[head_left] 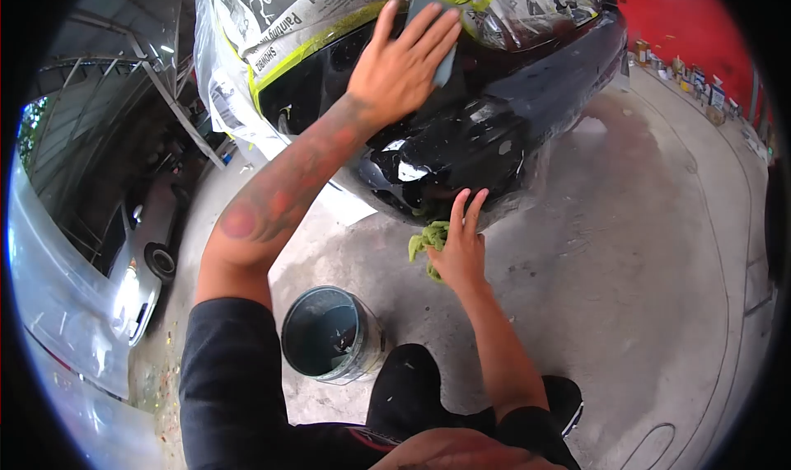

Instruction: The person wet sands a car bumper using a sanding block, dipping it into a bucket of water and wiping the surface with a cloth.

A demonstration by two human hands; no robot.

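Observation:
A glossy black car body part (474, 140), wet in places, fills the upper middle. My left hand (404, 66) lies on it with the fingers spread, pressing a grey-blue sheet (445, 68) flat against the surface. Lower down, my right hand (463, 243) holds a crumpled green cloth (430, 238) between thumb and palm, while two of its fingers stretch up to the black part's lower edge. Newspaper (305, 9) and yellow-green masking tape (309, 51) cover the area above the black surface.
An open bucket (321, 334) with dark liquid stands on the concrete floor (610, 305), below and left of my right hand. Parked cars (136, 256) line the left side. Bottles and cans (715, 99) stand along the red wall (692, 17) at the upper right.

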